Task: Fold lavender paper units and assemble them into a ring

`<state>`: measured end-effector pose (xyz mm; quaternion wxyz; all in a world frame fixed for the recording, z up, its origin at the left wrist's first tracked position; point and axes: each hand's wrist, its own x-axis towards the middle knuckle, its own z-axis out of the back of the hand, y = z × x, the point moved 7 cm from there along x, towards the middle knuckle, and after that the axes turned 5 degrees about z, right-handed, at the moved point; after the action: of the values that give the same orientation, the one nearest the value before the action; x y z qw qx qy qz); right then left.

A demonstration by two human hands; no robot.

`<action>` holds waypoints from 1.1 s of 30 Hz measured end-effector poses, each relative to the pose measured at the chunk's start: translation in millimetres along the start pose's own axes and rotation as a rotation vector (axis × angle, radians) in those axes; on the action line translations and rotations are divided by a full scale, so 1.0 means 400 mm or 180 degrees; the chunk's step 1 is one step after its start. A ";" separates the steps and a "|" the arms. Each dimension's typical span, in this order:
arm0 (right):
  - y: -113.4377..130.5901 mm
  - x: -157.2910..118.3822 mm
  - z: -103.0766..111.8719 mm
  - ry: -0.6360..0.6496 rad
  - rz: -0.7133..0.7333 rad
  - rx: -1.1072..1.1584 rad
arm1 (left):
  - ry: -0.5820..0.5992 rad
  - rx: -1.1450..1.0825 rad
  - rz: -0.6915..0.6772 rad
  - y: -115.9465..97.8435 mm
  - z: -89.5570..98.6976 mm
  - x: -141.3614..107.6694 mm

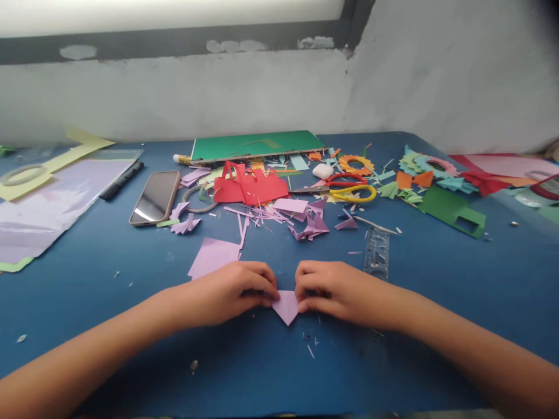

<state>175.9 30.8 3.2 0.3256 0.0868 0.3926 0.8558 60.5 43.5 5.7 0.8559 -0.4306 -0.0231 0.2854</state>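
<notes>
A small piece of purple paper (287, 306), folded to a triangle with its point toward me, lies on the blue table between my hands. Closed fingers of my left hand (244, 291) pinch its left corner. At its right corner, my right hand (327, 291) grips the paper with bent fingers and thumb. Flat purple paper sheets (215, 257) lie just beyond my left hand. Past my hands are folded purple pieces (311, 227) and thin purple strips. A clear ruler (377, 253) lies partly hidden behind my right forearm.
Scissors (349, 189) with yellow and red handles lie among paper scraps. A phone (155, 198), a black marker (121, 180) and a tape roll (198, 199) are at the left. Red paper (251, 187), a green board (257, 145) and dark green card (452, 209) lie farther back.
</notes>
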 end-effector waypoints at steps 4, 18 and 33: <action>-0.003 0.006 -0.007 -0.0072 -0.0213 -0.0039 | -0.0100 0.0039 0.0043 0.001 -0.002 0.008; -0.011 0.009 -0.005 -0.0337 -0.0523 0.0056 | 0.0213 0.0113 0.0041 -0.009 0.003 0.022; -0.004 0.006 -0.009 -0.0411 -0.0715 -0.0372 | -0.0103 0.0610 0.0645 -0.006 -0.013 0.026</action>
<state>173.5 30.9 -0.7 0.4484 0.0782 0.3276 0.8280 71.7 44.1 2.1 0.8595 -0.3424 0.0341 0.3781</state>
